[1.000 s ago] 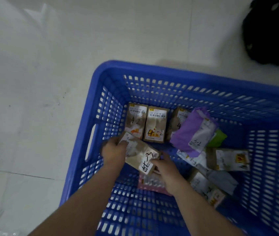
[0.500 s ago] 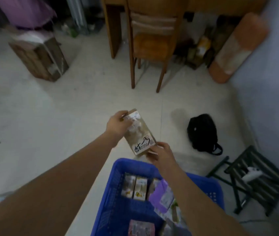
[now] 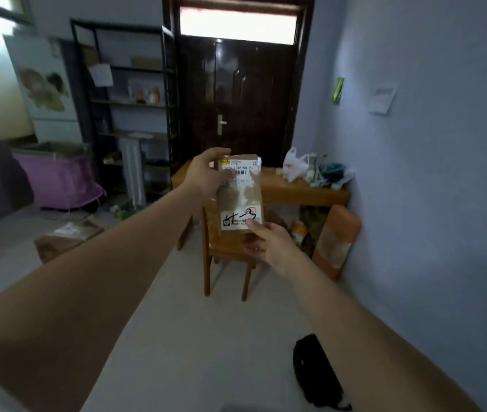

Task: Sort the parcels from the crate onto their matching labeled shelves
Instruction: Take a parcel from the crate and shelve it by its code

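You hold a brown paper parcel upright in front of you with both hands, raised level with the dark door across the room. Your left hand grips its upper left corner, thumb curled over the top edge and fingers wrapped behind. Your right hand pinches the lower right corner, thumb pressed on the front just beside the white label with handwritten black marks, the other fingers curled under the bottom edge. A second printed label with a barcode sits near the parcel's top. Behind the parcel stands a wooden chair, pushed up to a wooden table that carries a white plastic bag and other blurred clutter. To the left, against the wall, a dark metal shelf unit holds a few small bottles and papers; its labels are too blurred to read. A black bag lies on the pale floor near your right forearm.
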Demonstrator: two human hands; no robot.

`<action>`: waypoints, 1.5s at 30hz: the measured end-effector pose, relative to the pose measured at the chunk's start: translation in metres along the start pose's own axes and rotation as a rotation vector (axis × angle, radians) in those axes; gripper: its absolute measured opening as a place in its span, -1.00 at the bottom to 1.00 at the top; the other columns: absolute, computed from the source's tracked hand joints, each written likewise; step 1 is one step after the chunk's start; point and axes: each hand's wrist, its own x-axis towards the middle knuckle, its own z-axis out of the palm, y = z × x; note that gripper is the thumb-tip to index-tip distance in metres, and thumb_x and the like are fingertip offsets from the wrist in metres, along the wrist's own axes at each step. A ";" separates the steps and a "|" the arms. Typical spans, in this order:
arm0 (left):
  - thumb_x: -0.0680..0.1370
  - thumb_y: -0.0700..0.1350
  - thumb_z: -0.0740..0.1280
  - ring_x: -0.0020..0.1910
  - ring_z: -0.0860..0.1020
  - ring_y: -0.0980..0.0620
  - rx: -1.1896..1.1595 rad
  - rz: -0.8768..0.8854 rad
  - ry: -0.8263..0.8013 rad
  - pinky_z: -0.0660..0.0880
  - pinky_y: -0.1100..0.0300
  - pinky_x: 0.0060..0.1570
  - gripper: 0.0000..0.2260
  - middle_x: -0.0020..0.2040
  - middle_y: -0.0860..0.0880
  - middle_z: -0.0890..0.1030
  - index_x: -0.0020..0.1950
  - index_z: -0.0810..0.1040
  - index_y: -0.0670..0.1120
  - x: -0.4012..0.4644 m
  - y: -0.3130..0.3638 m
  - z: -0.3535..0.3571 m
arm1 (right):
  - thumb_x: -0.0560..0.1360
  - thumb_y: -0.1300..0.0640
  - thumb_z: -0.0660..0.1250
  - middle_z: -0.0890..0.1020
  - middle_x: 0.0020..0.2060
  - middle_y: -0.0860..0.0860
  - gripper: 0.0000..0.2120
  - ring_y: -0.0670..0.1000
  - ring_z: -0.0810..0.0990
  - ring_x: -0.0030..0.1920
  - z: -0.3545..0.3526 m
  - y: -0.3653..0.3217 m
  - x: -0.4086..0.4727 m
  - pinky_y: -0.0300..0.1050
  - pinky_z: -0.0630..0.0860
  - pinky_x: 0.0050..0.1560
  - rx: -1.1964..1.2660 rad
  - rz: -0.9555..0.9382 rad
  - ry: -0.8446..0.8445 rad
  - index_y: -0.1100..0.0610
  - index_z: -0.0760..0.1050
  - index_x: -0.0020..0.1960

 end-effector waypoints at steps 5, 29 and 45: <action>0.49 -0.27 0.37 0.04 0.59 -0.04 -0.028 0.158 -0.021 0.59 0.15 -0.07 -0.61 0.14 -0.10 0.55 0.29 0.46 -0.03 -0.006 0.096 -0.009 | 0.47 0.12 0.41 0.67 -0.05 0.07 -0.84 0.07 0.67 -0.07 0.013 -0.078 -0.026 -0.04 0.60 0.06 -0.054 -0.146 -0.034 0.11 0.52 0.03; 0.50 -0.24 0.37 0.06 0.54 -0.04 -0.156 0.272 0.008 0.52 0.18 -0.09 -0.66 0.12 -0.08 0.55 0.26 0.48 -0.09 -0.022 0.182 0.018 | 0.43 0.05 0.44 0.66 0.01 0.10 -0.57 0.01 0.65 -0.05 -0.039 -0.199 -0.087 -0.16 0.59 -0.13 -0.275 -0.375 0.095 0.17 0.45 0.23; 0.54 -0.09 0.30 0.02 0.60 -0.11 -0.584 0.116 -0.405 0.56 -0.05 -0.01 -0.48 0.19 -0.13 0.56 0.46 0.21 0.05 -0.065 0.174 0.103 | 0.47 0.08 0.40 0.67 -0.14 0.07 -0.76 0.02 0.64 -0.17 -0.061 -0.185 -0.164 -0.14 0.58 -0.12 -0.083 -0.403 0.268 0.15 0.47 0.06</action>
